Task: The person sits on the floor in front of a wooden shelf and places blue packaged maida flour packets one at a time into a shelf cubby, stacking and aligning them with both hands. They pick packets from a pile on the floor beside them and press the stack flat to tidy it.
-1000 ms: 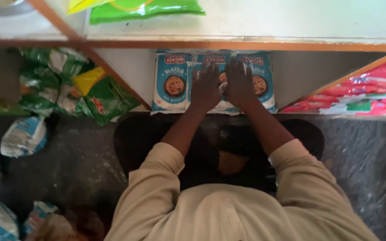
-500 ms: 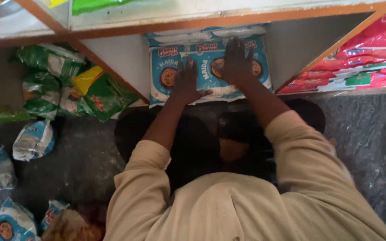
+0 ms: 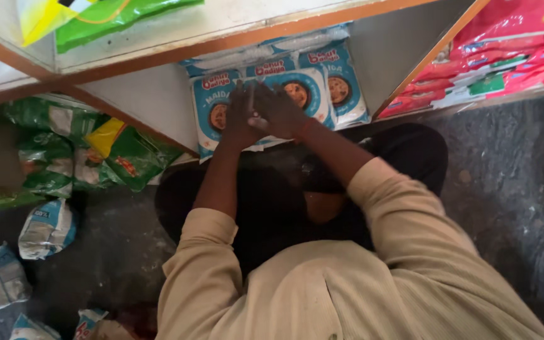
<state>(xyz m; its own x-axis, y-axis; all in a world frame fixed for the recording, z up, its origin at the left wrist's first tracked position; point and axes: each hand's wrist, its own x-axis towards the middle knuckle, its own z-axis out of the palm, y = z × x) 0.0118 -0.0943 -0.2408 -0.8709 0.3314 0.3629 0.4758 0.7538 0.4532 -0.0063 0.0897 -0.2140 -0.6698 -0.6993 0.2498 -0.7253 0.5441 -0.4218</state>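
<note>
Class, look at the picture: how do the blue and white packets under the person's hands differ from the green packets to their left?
The blue and white packets lie flat in a neat row in the shelf's middle compartment, both hands pressing on them; the green packets are heaped, crumpled and untouched in the left compartment. The blue ones show round pictures; the green carry yellow patches. Both are soft plastic food packs.

One view only, from a camera worn on the person's head; it looks steeply down over the beige sleeves and shoulders, which fill the lower half of the frame close to the lens; it faces forward into the low shelf compartment (image 3: 152, 94), seen near the top edge; the left hand (image 3: 237, 119) and right hand (image 3: 278, 110) lie near the middle, at arm's reach; the dark floor (image 3: 511, 189) shows at both sides; the frame sits slightly tilted.
</note>
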